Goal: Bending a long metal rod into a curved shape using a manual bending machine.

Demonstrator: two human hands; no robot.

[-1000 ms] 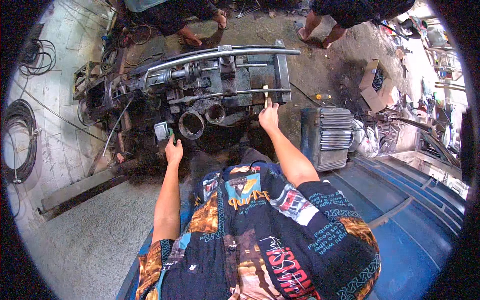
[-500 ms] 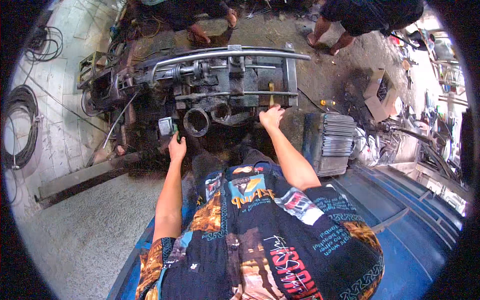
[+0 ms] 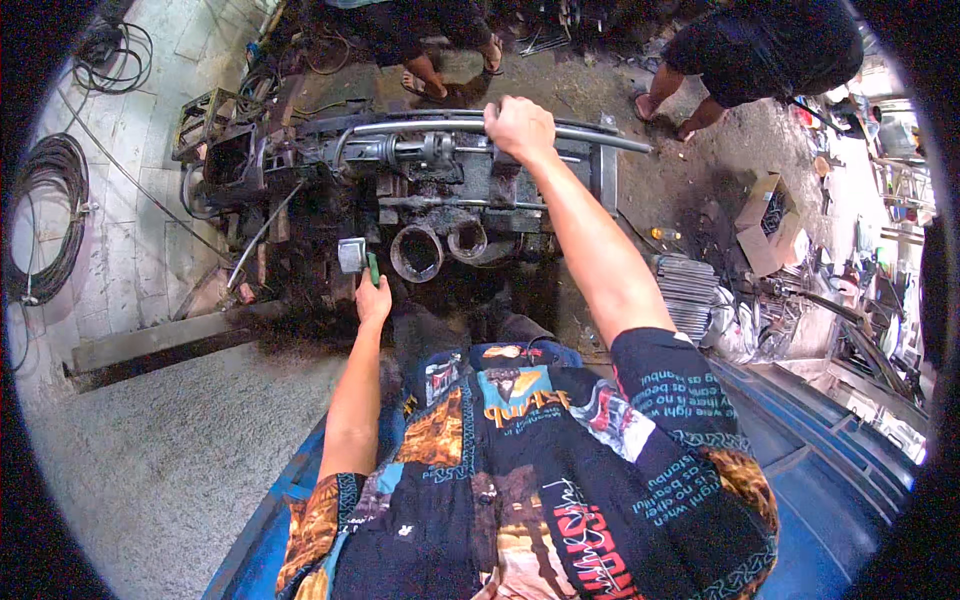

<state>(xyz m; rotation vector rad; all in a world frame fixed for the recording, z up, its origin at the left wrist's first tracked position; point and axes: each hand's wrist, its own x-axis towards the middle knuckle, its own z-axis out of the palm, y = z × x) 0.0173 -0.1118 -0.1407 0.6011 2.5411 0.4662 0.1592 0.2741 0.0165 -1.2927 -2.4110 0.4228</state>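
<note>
Greasy steel engine block (image 3: 450, 200): heavy, rigid, slippery. Right hand (image 3: 518, 127) grips its top bar (image 3: 420, 127); left hand (image 3: 372, 298) holds a green-handled tool (image 3: 358, 260).

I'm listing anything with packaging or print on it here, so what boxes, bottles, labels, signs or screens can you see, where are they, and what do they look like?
Cardboard box: on the ground at right, brown, open, a white label on its side.
Small bottle: lying on the dirt floor left of the box, yellowish.
Printed shirt: on the person, bottom centre, dark with orange and teal pictures and lettering.
No signs or screens in view.
</note>
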